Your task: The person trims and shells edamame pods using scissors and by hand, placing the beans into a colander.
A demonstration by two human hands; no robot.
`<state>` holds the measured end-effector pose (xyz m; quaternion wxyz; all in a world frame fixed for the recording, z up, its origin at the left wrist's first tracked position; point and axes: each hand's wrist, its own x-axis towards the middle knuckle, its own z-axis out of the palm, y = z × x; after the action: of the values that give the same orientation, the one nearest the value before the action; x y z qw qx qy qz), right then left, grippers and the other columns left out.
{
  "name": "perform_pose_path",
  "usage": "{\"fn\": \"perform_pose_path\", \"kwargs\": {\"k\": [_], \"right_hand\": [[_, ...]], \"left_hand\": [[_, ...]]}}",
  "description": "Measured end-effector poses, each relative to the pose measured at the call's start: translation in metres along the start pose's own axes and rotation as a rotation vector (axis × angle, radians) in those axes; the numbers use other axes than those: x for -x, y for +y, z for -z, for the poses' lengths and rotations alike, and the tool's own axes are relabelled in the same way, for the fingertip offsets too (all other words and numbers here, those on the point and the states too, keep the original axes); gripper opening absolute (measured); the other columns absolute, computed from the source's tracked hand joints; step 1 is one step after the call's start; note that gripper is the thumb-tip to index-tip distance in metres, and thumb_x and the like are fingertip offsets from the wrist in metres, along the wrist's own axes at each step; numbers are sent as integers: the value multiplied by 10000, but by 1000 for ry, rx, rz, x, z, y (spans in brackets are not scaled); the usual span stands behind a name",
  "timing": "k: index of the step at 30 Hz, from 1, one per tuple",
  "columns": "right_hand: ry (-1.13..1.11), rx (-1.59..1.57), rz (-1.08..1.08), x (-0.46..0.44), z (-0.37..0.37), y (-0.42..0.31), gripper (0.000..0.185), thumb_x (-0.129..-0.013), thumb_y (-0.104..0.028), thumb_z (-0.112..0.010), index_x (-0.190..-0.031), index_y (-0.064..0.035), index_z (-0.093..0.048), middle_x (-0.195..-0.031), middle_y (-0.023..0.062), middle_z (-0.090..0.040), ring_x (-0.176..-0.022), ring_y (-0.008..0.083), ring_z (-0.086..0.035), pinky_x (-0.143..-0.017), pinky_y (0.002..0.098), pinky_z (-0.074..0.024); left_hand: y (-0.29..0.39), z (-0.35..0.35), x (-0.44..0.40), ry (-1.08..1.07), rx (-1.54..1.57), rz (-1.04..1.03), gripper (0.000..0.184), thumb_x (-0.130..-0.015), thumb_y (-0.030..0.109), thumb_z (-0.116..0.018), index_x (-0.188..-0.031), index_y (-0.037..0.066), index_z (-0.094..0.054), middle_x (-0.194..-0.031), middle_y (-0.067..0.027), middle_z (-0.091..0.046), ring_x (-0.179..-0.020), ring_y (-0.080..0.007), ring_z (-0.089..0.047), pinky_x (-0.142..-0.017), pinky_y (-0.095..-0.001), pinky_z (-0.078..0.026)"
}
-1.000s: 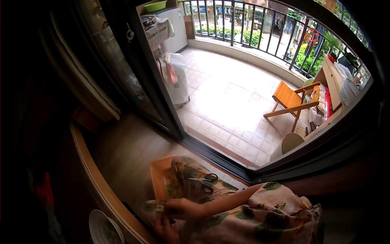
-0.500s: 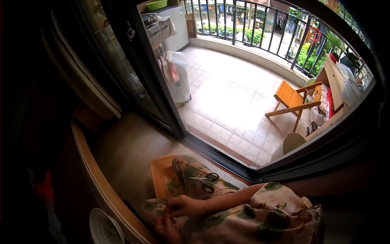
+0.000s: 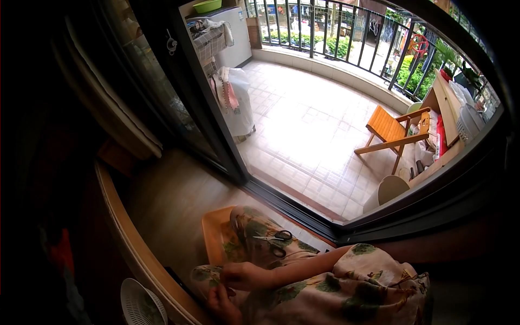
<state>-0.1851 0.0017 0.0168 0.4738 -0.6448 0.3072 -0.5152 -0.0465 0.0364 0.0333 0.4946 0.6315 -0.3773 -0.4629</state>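
Observation:
My right hand (image 3: 246,275) comes in from the right, its fingers curled together over my knee. Just below it, my left hand (image 3: 223,304) is also closed, with its fingertips close to the right hand's. Whatever lies between the fingers is too small and dark to name. A pair of scissors (image 3: 277,245) with dark handles rests on my patterned trouser leg (image 3: 252,219), beyond the right hand. Past the knees, an orange tray (image 3: 210,230) on the floor holds some green leafy pieces (image 3: 232,250).
A white slatted basket (image 3: 130,303) with something greenish inside stands at the lower left, beside a curved wooden edge (image 3: 127,244). Ahead, a dark door frame (image 3: 233,157) opens to a tiled balcony with a folding wooden chair (image 3: 387,127) and a bin (image 3: 385,192).
My right hand's fingers have shifted slightly against the left hand. The scissors and tray stay where they were.

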Motion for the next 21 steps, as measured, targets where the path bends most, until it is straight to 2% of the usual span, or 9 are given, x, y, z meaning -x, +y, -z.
{"fn": "perform_pose_path", "kwargs": {"k": [2,5,14,21], "right_hand": [[-14,86,62,-1,4,-6,77,-833,-72,-592,-884,-24,-560,-839,140,-539,-716,292,-578,-629,350,-481],[-68,148,15,-1,7,-12,95,-841,-100,-576,-845,-13,-537,-855,152,-529,-764,346,-575,-646,403,-468],[-149,220,10,-1,9,-8,88,-815,-93,-566,-823,-18,-519,-849,144,-538,-740,329,-579,-616,393,-465],[-154,125,-9,1,8,-9,91,-816,-85,-565,-860,-29,-508,-813,129,-547,-722,320,-587,-617,380,-472]], "left_hand": [[2,-1,1,12,12,19,225,-892,152,-535,-705,34,-489,-614,-13,-447,-582,-105,-418,-561,-253,-335],[3,-3,2,13,-36,14,227,-890,151,-539,-698,42,-484,-616,-11,-445,-583,-103,-410,-563,-256,-327],[5,-7,6,57,-198,-24,239,-897,177,-539,-709,35,-496,-626,-16,-456,-600,-112,-429,-584,-273,-358],[5,-9,3,61,-57,39,254,-895,197,-552,-707,35,-496,-627,-16,-450,-606,-113,-427,-577,-273,-353]]}}
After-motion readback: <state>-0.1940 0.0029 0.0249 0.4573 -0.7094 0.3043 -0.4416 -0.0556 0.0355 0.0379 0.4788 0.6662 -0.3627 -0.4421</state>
